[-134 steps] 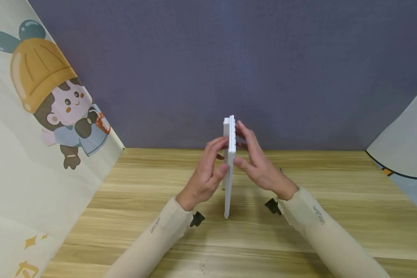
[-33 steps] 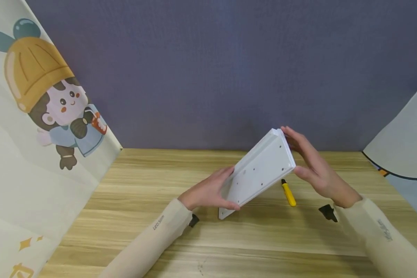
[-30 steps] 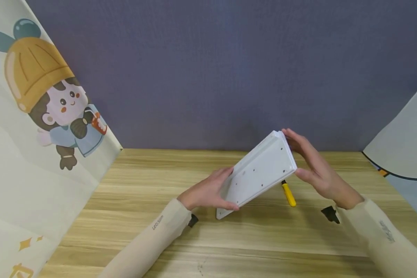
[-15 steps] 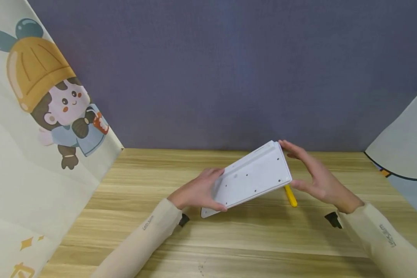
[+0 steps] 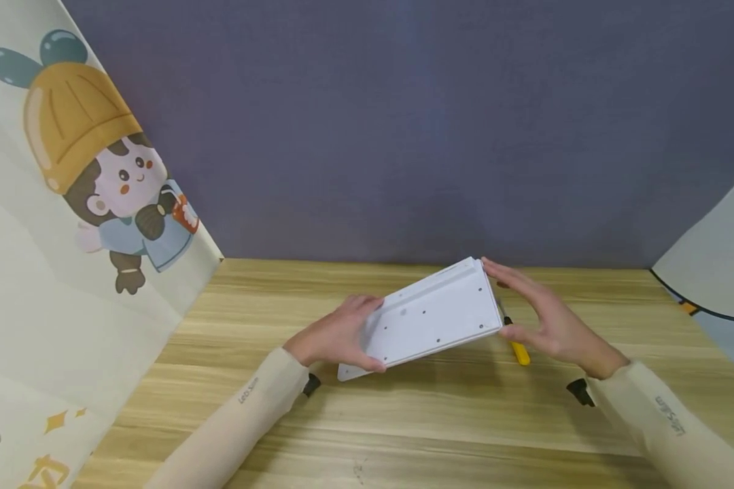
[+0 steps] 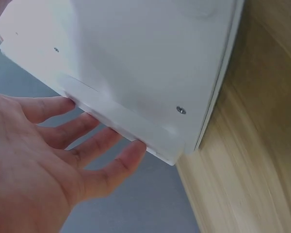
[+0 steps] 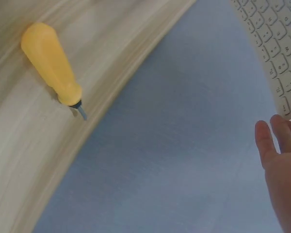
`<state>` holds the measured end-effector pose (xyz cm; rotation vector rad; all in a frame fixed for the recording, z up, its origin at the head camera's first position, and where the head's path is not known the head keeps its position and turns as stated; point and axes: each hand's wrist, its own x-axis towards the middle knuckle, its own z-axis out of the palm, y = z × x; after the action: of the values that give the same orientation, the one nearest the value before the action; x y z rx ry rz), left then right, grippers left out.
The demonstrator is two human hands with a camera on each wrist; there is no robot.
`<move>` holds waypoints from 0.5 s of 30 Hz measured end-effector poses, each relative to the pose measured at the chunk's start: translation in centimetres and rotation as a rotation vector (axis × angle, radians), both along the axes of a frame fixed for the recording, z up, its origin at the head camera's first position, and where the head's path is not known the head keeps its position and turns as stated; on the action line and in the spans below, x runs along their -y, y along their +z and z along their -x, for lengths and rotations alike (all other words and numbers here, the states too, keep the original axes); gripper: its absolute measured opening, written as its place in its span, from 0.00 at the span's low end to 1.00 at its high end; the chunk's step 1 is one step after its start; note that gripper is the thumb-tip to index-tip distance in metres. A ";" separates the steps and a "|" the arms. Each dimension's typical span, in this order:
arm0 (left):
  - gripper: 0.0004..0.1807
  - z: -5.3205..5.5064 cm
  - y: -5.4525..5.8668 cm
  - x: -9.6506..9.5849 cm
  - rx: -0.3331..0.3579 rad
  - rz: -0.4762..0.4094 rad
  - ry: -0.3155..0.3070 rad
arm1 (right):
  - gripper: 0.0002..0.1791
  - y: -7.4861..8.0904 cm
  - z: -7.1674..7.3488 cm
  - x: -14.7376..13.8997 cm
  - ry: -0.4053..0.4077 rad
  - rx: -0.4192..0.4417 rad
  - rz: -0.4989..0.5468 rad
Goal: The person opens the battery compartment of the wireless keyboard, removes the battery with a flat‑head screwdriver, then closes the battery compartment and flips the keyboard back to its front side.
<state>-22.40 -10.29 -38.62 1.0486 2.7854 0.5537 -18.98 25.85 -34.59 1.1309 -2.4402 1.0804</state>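
A white keyboard [image 5: 431, 318] is held over the table, its underside with several small screws turned toward the head view. My left hand [image 5: 338, 335] spans its left part, thumb on the near edge and fingers at the far edge. In the left wrist view, those fingertips [image 6: 136, 148] line the raised ridge of the keyboard [image 6: 131, 53]. My right hand [image 5: 556, 324] holds the right end, with thumb and fingers at its two corners. The keys of the keyboard [image 7: 276, 48] show in the right wrist view, facing away from me.
A yellow-handled screwdriver [image 5: 520, 352] lies on the wooden table [image 5: 440, 428], just behind the keyboard's right end. A dark blue-grey panel [image 5: 404, 136] rises at the table's back. On the left stands a pale wall sheet [image 5: 30, 305] with a cartoon figure.
The keyboard stood edge-on between both hands; it has since turned underside toward the head view. In the last second it has lowered, flattened and shifted left with both hands. The screwdriver has come into view.
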 end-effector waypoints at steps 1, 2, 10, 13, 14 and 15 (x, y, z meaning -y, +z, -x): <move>0.65 0.0 0.0 0.2 -0.005 0.005 -0.001 | 0.49 -0.2 0.0 0.0 -0.008 0.010 -0.011; 0.65 0.1 0.0 0.3 -0.009 0.009 -0.001 | 0.49 -0.3 0.0 0.0 -0.016 0.014 -0.026; 0.64 0.3 0.1 1.2 -0.041 0.047 -0.013 | 0.51 -1.8 0.6 0.2 0.007 0.018 -0.045; 0.64 0.5 -0.1 1.5 -0.061 0.052 -0.021 | 0.51 -2.4 0.8 0.2 0.018 0.022 -0.055; 0.63 0.6 -0.1 1.5 -0.064 0.053 -0.021 | 0.51 -2.7 0.8 0.3 0.017 0.022 -0.065; 0.63 0.7 -0.2 1.6 -0.065 0.056 -0.020 | 0.51 -2.9 0.8 0.3 0.017 0.029 -0.070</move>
<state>-23.08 -11.86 -38.85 1.1010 2.8248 0.4442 -19.81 25.58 -37.52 1.1668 -2.5137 1.0302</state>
